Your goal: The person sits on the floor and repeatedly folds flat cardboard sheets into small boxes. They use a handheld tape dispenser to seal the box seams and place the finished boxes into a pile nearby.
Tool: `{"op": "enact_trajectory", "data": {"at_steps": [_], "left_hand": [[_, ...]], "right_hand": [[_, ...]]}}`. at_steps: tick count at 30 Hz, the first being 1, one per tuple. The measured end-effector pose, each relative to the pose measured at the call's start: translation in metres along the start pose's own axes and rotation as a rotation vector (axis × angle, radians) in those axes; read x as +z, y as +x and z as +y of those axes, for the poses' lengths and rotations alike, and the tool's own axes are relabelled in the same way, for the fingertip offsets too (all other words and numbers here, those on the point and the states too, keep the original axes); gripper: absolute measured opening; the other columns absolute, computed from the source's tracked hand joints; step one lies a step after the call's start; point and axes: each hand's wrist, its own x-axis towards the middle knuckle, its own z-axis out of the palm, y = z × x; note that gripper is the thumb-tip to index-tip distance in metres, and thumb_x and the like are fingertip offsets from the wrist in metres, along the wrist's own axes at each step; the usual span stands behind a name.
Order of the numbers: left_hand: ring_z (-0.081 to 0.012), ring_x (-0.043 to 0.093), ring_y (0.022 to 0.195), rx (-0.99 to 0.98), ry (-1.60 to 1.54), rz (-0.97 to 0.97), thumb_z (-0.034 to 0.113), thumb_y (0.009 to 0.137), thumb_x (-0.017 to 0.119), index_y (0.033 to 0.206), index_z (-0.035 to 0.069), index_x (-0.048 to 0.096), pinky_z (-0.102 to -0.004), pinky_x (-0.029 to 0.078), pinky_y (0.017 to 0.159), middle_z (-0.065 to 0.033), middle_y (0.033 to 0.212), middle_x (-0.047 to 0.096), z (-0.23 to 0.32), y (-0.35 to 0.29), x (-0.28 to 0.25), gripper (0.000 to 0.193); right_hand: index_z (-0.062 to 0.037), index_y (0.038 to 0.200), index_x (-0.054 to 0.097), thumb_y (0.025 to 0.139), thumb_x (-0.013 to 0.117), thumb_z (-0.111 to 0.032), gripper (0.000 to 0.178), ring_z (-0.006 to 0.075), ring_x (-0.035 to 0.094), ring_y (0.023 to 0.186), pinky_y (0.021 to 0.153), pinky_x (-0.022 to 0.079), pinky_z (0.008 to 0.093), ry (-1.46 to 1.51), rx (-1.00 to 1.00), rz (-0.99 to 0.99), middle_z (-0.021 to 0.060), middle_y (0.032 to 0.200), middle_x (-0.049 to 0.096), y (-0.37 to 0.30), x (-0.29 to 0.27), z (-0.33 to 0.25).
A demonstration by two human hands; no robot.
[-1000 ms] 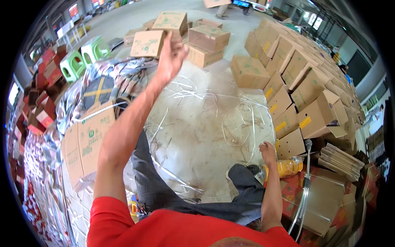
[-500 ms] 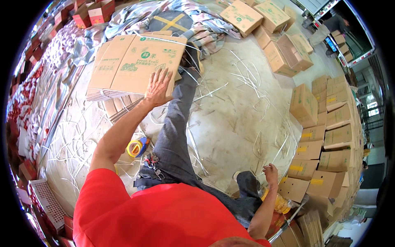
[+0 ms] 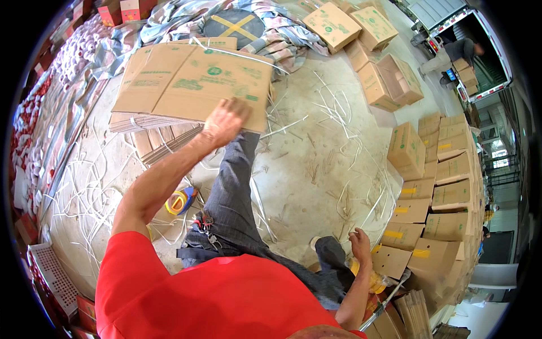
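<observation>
A stack of flattened cardboard boxes [image 3: 169, 79], brown with green print, lies ahead of me to the left. My left hand [image 3: 228, 117] is over its near right edge, fingers bent on the top sheet and slightly blurred. The thumb is hidden; the hand seems to grip that edge. A white strap [image 3: 243, 55] crosses the far side of the stack. Under it sits another bundle of flattened cardboard [image 3: 164, 145]. Down by my right leg, my right hand [image 3: 359, 244] hangs with its fingers loosely curled in, and nothing shows in it.
Loose white straps [image 3: 90, 198] litter the floor, with a blue-and-yellow tape roll [image 3: 180, 200] by my leg. Cardboard boxes [image 3: 451, 169] are stacked along the right; an opened box [image 3: 398, 79] stands farther off. A person [image 3: 451, 52] bends at a truck. A plastic crate [image 3: 53, 277] stands lower left.
The top cardboard has shifted right, turned slightly and looks nearer. My left hand has gone from lying flat on it to bent fingers at its edge. My right hand's fingers look more curled.
</observation>
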Motion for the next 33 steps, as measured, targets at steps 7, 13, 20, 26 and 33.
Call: {"op": "enact_trajectory", "data": {"at_steps": [7,13,20,26,33], "left_hand": [[-0.0276,0.074,0.081,0.46,-0.242,0.143,0.018,0.085,0.066,0.093,0.007,0.074,-0.0389,0.057,0.076,-0.0101,0.085,0.075,0.161,0.045,-0.133,0.016],[-0.0324,0.073,0.097,0.628,-0.637,-0.186,0.016,0.085,0.069,0.111,0.004,0.067,-0.0424,0.058,0.08,-0.0134,0.096,0.075,0.245,0.074,-0.2,0.028],[-0.0378,0.055,0.13,0.371,-0.897,0.467,0.01,0.086,0.076,0.145,0.01,0.054,-0.0459,0.047,0.104,-0.0199,0.134,0.06,0.279,0.094,-0.158,0.063],[-0.0419,0.048,0.136,-0.26,-1.014,0.289,0.016,0.086,0.08,0.15,-0.001,0.045,-0.0483,0.038,0.114,-0.0235,0.146,0.052,0.225,0.058,-0.042,0.075],[-0.0377,0.031,0.154,-0.503,-1.192,-0.222,0.05,0.092,0.076,0.163,-0.002,0.026,-0.0463,0.03,0.125,-0.0271,0.164,0.035,0.226,0.033,0.053,0.101]], "right_hand": [[0.0061,0.148,0.048,0.097,0.073,-0.029,0.067,0.036,0.058,0.133,0.112,0.045,0.0438,-0.014,-0.437,0.414,0.0241,0.141,0.06,0.001,0.016,-0.13],[0.0021,0.128,0.06,0.091,0.077,-0.034,0.054,0.0391,0.064,0.115,0.104,0.049,0.0458,0.2,-0.776,0.88,0.0204,0.124,0.067,-0.01,0.005,-0.175],[0.0044,0.101,0.066,0.1,0.07,-0.035,0.04,0.0213,0.061,0.077,0.071,0.051,0.0385,0.233,-0.269,1.097,0.0129,0.084,0.068,-0.013,-0.034,-0.115],[0.0067,0.119,0.063,0.108,0.06,-0.037,0.045,0.0226,0.062,0.091,0.079,0.051,0.0378,0.813,0.003,1.221,0.0135,0.107,0.069,-0.02,-0.085,-0.086],[0.0095,0.135,0.053,0.11,0.052,-0.044,0.059,0.0271,0.062,0.115,0.098,0.052,0.0401,1.028,0.041,1.201,0.0182,0.132,0.061,-0.021,-0.08,-0.096]]}}
